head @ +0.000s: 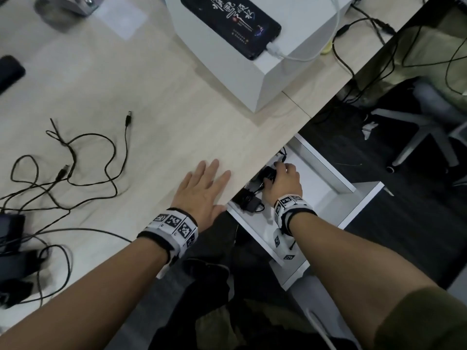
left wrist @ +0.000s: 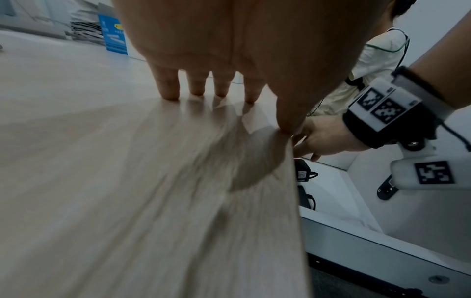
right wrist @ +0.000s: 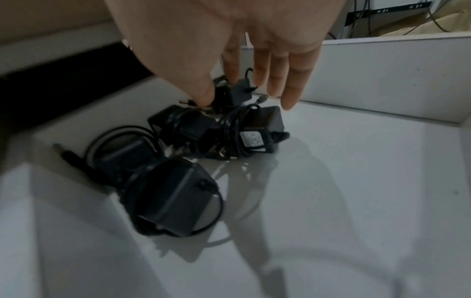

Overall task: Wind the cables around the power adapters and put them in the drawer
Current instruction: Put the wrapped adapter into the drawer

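The white drawer (head: 316,188) stands open under the table's edge. Several black power adapters with wound cables (right wrist: 254,135) lie bunched at its left side (head: 249,200). My right hand (head: 280,173) reaches into the drawer, and its thumb and forefinger pinch a small black adapter (right wrist: 230,94) at the back of the bunch while the other fingers (right wrist: 293,84) hang straight. My left hand (head: 202,185) lies flat and open on the tabletop beside the drawer, fingertips (left wrist: 170,90) pressed to the wood. Loose black cables (head: 111,157) sprawl across the table at left.
More dark adapters (head: 12,238) sit blurred at the table's left edge. A white box (head: 265,79) carrying a charging phone (head: 227,24) stands at the back. An office chair base (head: 429,122) is on the floor to the right. The drawer's right half (right wrist: 356,181) is bare.
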